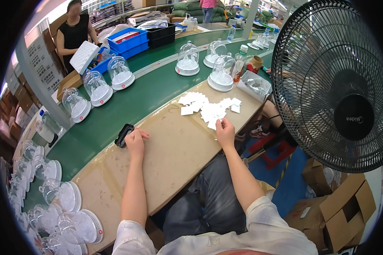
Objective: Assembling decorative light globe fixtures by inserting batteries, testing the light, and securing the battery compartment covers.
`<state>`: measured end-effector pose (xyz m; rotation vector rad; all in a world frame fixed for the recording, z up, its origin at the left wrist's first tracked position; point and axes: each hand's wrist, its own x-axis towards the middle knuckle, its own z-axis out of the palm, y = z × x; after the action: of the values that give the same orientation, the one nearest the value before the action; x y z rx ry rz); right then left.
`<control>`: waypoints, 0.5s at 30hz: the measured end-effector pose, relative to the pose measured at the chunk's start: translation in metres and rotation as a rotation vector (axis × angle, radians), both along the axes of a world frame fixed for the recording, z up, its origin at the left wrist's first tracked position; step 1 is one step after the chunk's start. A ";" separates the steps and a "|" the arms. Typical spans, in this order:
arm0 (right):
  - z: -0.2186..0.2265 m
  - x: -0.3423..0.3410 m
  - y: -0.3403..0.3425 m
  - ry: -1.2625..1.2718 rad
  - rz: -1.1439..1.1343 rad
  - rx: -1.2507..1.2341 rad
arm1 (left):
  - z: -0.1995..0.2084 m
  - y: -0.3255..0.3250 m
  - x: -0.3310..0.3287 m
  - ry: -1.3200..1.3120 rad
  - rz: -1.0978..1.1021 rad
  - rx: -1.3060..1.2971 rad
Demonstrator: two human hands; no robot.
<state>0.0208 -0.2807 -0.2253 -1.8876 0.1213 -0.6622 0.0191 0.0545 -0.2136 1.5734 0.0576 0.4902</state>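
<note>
On the brown work board [170, 144], my right hand [226, 132] has its fingertips pinched at the near edge of a loose pile of small white square cards [212, 111], apparently on one card. My left hand [136, 141] lies to the left with its fingers curled and the thumb pointing right. What is inside that hand, if anything, is hidden. Right beside it is a black oblong holder [124, 135], touching or nearly touching the fingers. A clear dome on a white base [221, 76] stands just beyond the cards.
More clear domes [186, 61] stand along the green conveyor [157, 87], with several crowded at lower left [68, 195]. A large black fan [334, 85] looms at right, above open cardboard boxes [327, 212]. A bottle [240, 63] and plastic-lined tray [254, 86] sit right. Another person [74, 34] works across by blue bins [127, 41].
</note>
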 end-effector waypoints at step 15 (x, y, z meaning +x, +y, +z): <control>0.004 -0.002 0.002 0.014 -0.015 -0.005 | -0.002 0.000 0.003 -0.009 0.023 0.036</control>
<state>0.0193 -0.2790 -0.2216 -1.8986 0.1432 -0.6602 0.0221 0.0542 -0.2156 1.6068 0.0599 0.5188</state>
